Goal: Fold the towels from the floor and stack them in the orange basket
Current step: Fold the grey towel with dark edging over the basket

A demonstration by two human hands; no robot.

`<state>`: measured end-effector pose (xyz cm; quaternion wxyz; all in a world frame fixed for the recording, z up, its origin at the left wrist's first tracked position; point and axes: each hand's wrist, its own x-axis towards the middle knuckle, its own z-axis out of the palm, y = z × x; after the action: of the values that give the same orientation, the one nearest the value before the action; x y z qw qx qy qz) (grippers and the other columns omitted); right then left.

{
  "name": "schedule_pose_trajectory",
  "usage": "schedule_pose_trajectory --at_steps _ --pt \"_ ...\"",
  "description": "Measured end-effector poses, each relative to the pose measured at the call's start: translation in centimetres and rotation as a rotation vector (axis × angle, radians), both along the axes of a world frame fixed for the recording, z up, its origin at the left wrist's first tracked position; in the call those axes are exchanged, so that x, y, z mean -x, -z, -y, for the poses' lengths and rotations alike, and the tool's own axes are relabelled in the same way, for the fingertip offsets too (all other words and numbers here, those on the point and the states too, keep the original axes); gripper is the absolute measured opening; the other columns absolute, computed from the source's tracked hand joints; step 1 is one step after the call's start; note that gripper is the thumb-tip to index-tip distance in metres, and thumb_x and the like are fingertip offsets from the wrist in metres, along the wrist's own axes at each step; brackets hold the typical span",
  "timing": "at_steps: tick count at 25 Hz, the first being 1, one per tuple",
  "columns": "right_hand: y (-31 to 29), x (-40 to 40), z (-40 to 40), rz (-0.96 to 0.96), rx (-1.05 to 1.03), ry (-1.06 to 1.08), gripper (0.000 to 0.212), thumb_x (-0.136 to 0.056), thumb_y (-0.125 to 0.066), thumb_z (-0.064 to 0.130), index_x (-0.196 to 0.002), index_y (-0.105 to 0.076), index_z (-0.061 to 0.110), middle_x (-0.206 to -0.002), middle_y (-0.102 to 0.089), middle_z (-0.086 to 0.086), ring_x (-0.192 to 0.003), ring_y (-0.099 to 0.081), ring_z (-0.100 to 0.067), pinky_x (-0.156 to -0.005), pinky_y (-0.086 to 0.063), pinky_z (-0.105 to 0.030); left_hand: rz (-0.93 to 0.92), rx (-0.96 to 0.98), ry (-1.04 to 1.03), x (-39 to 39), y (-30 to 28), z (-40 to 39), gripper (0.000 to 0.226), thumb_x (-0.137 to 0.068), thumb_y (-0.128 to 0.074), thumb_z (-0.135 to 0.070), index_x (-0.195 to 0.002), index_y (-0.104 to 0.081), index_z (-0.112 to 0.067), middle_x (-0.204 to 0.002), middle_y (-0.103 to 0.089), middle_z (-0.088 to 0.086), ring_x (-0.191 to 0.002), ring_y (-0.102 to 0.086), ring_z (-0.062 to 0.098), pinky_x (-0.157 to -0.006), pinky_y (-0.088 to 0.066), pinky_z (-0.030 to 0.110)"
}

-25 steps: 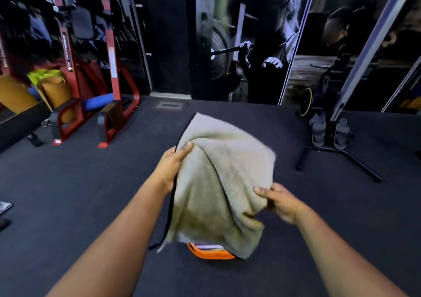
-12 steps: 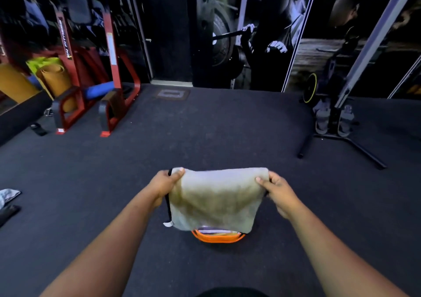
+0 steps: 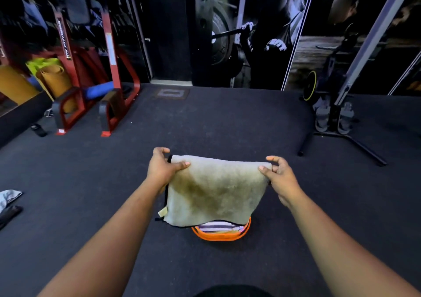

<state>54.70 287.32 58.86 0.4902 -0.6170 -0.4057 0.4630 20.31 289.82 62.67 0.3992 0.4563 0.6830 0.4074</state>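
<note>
Outstretched, left hand (image 3: 160,169) and right hand (image 3: 279,177) pinch the folded towel's (image 3: 216,189) top corners.

The held beige towel (image 3: 216,192) hides most of the orange basket (image 3: 219,236), only its six-o'clock rim showing; striped fabric (image 3: 216,226) inside barely peeks out; a grey cloth (image 3: 9,197) at nine o'clock is cut by the edge.

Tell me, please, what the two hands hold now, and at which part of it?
A folded beige towel: the left hand pinches its upper left corner, the right hand its upper right corner, above the orange basket.
</note>
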Motion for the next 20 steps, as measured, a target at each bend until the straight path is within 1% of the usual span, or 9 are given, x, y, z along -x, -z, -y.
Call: schedule_pose_trajectory --at_steps 2,4,7,9,12,13,15,17,20 --pt "-0.4 -0.6 -0.5 -0.027 -0.032 -0.077 0.052 -0.088 -0.074 -0.001 -0.134 -0.055 0.012 -0.111 -0.071 -0.012 -0.094 -0.068 -0.016 -0.079 -0.056 -0.028 0.208 -0.042 0.082 -0.1 0.4 -0.4 0.088 -0.067 -0.095 -0.008 -0.136 -0.043 -0.023 -0.114 -0.065 0.018 -0.096 -0.071 0.029 -0.083 -0.061 0.042" --pt "-1.1 -1.6 -1.0 0.071 -0.077 -0.179 0.064 -0.082 -0.074 -0.008 -0.136 -0.054 0.019 -0.120 -0.067 -0.010 -0.101 -0.066 -0.017 -0.086 -0.056 -0.031 0.191 -0.078 0.211 0.5 0.9 -0.7 0.096 -0.064 -0.095 -0.006 -0.142 -0.044 -0.031 -0.123 -0.065 0.019 -0.107 -0.070 0.033 -0.091 -0.059 0.047" --pt "-2.4 -2.5 -2.1 0.531 -0.135 -0.244 0.072 -0.076 -0.072 -0.001 -0.139 -0.053 0.030 -0.126 -0.063 -0.003 -0.100 -0.062 -0.016 -0.079 -0.051 -0.029 -0.334 -0.160 0.322 0.8 -0.2 -1.1 0.083 -0.064 -0.095 -0.022 -0.137 -0.057 -0.033 -0.127 -0.065 -0.005 -0.117 -0.062 0.017 -0.098 -0.051 0.034" --pt "-3.8 -2.1 -2.5 0.731 -0.202 -0.189 0.065 -0.076 -0.069 -0.002 -0.134 -0.059 0.027 -0.125 -0.064 0.000 -0.102 -0.062 -0.017 -0.081 -0.051 -0.029 -0.696 -0.253 0.299 0.2 -1.6 -0.8 0.048 -0.069 -0.091 -0.033 -0.113 -0.071 -0.032 -0.107 -0.069 -0.011 -0.105 -0.064 0.015 -0.080 -0.050 0.031" --pt "-5.4 -2.1 -2.5 0.880 -0.316 -0.073 0.044 -0.076 -0.072 0.009 -0.116 -0.070 0.027 -0.110 -0.066 0.006 -0.101 -0.061 -0.017 -0.086 -0.054 -0.038 -0.785 -0.334 0.273 0.3 -2.8 -0.9 0.029 -0.071 -0.089 -0.044 -0.091 -0.073 -0.032 -0.095 -0.054 -0.011 -0.101 -0.052 0.014 -0.076 -0.044 0.033" --pt "-5.6 -2.4 -2.6 0.876 -0.337 -0.040 0.035 -0.077 -0.073 0.012 -0.109 -0.072 0.026 -0.103 -0.063 0.006 -0.096 -0.060 -0.017 -0.082 -0.054 -0.039 -0.683 -0.334 0.288 0.7 -2.8 -1.1 0.029 -0.071 -0.090 -0.041 -0.092 -0.073 -0.029 -0.102 -0.054 -0.010 -0.105 -0.050 0.014 -0.082 -0.045 0.034" --pt "-5.6 -2.8 -2.8 0.732 -0.338 0.008 0.022 -0.081 -0.074 0.014 -0.099 -0.069 0.025 -0.100 -0.058 0.004 -0.093 -0.059 -0.017 -0.081 -0.052 -0.038 -0.205 -0.277 0.316 1.0 -3.3 -1.0 0.031 -0.074 -0.090 -0.028 -0.097 -0.074 -0.016 -0.112 -0.065 -0.003 -0.110 -0.060 0.018 -0.091 -0.049 0.034" --pt "-5.9 -2.3 -2.4 0.390 -0.305 0.017 0.015 -0.090 -0.069 0.015 -0.097 -0.063 0.027 -0.101 -0.062 0.005 -0.096 -0.062 -0.017 -0.082 -0.052 -0.034 0.243 -0.222 0.303 0.3 -4.0 -0.2 0.035 -0.079 -0.084 -0.024 -0.106 -0.070 -0.007 -0.106 -0.074 0.004 -0.103 -0.070 0.024 -0.087 -0.054 0.039" --pt "-7.5 -0.1 -1.7 -0.212 -0.366 0.068 0.013 -0.100 -0.059 0.013 -0.102 -0.060 0.026 -0.096 -0.069 0.009 -0.093 -0.067 -0.012 -0.079 -0.056 -0.030 0.522 -0.265 0.177 -1.7 -5.7 0.6 0.025 -0.093 -0.071 -0.026 -0.113 -0.069 -0.011 -0.105 -0.076 0.006 -0.101 -0.072 0.027 -0.082 -0.058 0.040"
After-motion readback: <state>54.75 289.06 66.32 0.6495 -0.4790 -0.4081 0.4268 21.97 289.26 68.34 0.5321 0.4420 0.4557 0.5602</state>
